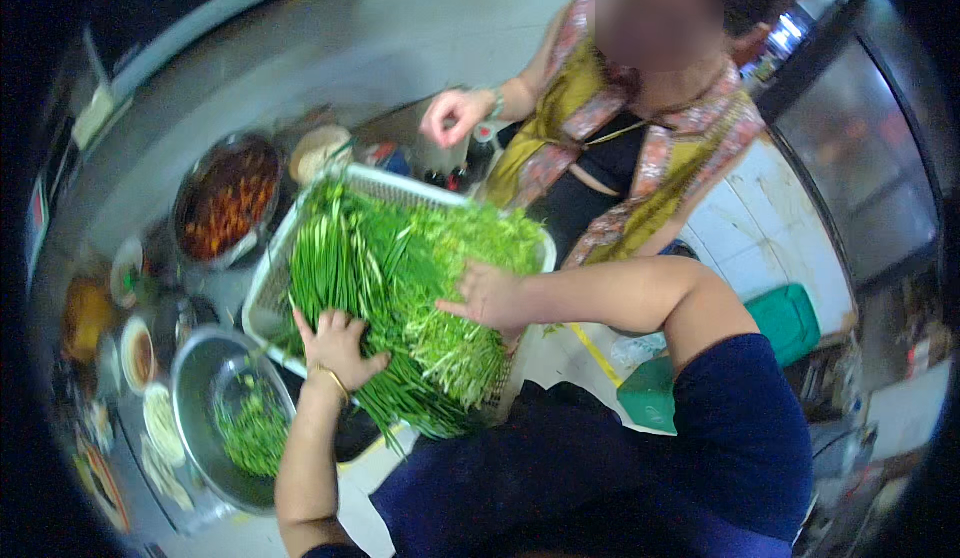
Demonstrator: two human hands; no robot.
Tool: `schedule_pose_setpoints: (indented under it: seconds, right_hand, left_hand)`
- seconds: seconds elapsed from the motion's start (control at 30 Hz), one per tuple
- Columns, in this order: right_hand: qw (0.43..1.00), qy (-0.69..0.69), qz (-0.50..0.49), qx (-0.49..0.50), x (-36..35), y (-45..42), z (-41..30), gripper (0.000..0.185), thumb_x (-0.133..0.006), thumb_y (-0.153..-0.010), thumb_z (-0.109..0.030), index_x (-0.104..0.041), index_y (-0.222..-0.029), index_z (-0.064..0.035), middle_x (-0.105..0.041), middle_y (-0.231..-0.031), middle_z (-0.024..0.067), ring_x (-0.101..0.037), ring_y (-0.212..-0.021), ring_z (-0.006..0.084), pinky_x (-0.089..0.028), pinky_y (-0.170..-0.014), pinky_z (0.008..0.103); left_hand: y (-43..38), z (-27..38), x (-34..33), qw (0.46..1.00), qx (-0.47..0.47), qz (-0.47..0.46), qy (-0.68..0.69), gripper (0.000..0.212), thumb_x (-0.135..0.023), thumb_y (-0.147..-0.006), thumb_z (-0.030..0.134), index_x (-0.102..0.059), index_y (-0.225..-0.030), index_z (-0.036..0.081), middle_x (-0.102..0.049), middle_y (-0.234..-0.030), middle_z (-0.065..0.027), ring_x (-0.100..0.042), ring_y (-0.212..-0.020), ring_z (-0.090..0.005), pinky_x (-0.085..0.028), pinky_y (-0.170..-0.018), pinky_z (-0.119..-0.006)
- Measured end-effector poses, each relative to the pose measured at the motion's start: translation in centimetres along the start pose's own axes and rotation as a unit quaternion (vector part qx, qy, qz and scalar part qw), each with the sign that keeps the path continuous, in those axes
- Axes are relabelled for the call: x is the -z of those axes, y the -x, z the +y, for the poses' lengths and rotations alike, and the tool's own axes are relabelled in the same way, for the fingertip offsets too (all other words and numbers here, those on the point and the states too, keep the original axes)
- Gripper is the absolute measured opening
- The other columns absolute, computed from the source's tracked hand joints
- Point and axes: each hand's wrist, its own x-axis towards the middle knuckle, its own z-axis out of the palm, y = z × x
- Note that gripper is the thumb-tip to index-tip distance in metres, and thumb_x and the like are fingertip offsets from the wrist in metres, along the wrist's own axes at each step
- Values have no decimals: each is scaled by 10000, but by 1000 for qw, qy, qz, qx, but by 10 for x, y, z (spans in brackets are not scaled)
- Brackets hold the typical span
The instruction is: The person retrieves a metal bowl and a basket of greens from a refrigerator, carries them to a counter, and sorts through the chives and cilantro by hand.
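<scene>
A white plastic basket point(259, 310) heaped with greens lies before me. Long green garlic chives point(322, 258) fill its left side, and some hang over the near edge. Pale leafy greens with thin stems point(450, 340) fill the right side. My left hand point(337, 344), with a gold bangle at its wrist, rests with spread fingers on the lower part of the chives. My right hand point(487, 295) lies on the leafy greens, its fingers partly spread. Whether either hand grips any stems is hard to tell in the blur.
A co-worker point(622, 145) stands across the basket, one hand point(454, 115) above its far edge. To the left are a steel bowl of chopped greens point(184, 400), a pot of red food point(232, 205) and small bowls point(139, 355). Green plastic bins point(784, 325) stand at right.
</scene>
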Motion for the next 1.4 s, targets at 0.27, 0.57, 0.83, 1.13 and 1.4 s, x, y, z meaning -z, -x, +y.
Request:
schedule_pose_setpoints:
  seconds: [0.27, 0.57, 0.83, 1.13, 1.4]
  right_hand:
    - [998, -36, -29, -34, -30, 11, -5, 642, -618, -698, -234, -429, -1286, -57, -555, -618, 47, -566, -551, 255, -467, -679, 408]
    - [990, -63, 117, -39, 25, 62, 15, 416, -526, -753, -86, -533, -1169, -98, -546, -782, 97, -580, -847, 255, -483, -858, 379]
    - [745, -499, 259, -359, 26, 92, -14, 461, -661, -715, -123, -521, -1144, -31, -589, -1011, 139, -580, -924, 288, -487, -805, 364]
    - [685, -316, 412, -511, 41, 79, 0, 322, -628, -822, -91, -508, -1121, -80, -596, -987, 66, -566, -781, 187, -503, -615, 336]
    - [118, -700, 551, -438, 131, 51, 0, 449, -591, -863, -415, -551, -1127, -54, -612, -1063, 116, -618, -888, 244, -548, -759, 416]
  left_hand:
    - [-6, 0, -4, 1000, 4, -6, -21, 652, -576, -692, 621, -607, -1148, 156, -484, -1276, -103, -341, -1282, -258, 12, -1044, -662]
    - [-12, -7, 0, 1000, -1, -14, 12, 573, -629, -660, 522, -636, -1078, 131, -517, -1162, -76, -365, -1234, -241, 0, -1000, -719]
    - [0, -15, 1, 999, -9, -43, 10, 611, -644, -632, 508, -612, -1135, 163, -506, -1183, -94, -366, -1241, -269, -17, -1017, -701]
    - [1, -16, 7, 999, -28, -27, 26, 583, -623, -665, 502, -623, -1109, 123, -499, -1212, -100, -345, -1259, -252, -6, -1036, -678]
    - [2, -18, 2, 999, -37, -12, 10, 625, -601, -687, 555, -605, -1152, 138, -496, -1217, -105, -337, -1268, -264, -10, -1045, -661]
